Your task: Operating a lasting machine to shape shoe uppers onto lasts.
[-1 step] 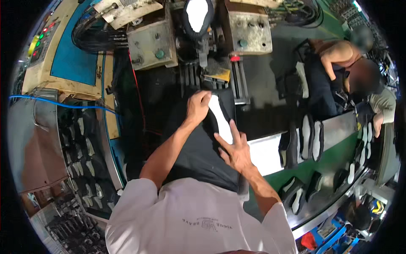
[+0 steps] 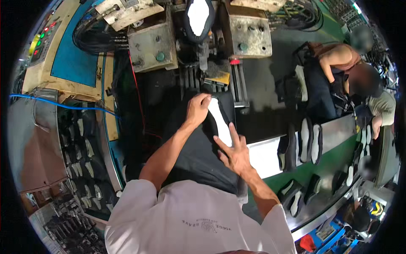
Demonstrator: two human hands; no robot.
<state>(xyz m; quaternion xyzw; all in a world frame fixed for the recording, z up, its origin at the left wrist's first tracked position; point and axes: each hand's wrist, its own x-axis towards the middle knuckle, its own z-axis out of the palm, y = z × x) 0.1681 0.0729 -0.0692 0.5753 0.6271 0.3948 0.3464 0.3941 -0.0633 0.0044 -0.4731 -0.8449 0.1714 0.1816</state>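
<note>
A black shoe upper with a white insole [image 2: 219, 120] lies over my lap, its insole side up. My left hand [image 2: 198, 111] is closed on the shoe's far end, thumb and fingers pinching at the insole's tip. My right hand [image 2: 237, 153] grips the nearer, wider end, its fingers parted across the insole and along the shoe's right edge. The palm side of this hand is hidden. Beyond my hands, a machine holds another black shoe with a white underside [image 2: 197, 19].
Control boxes [image 2: 152, 44] flank the machine. Several shoes [image 2: 305, 139] stand on the metal bench at right, more on the conveyor [image 2: 325, 211]. A rack of shoe parts [image 2: 86, 156] is at left, with a blue hose [image 2: 63, 106] above it. A co-worker [image 2: 338, 63] sits at far right.
</note>
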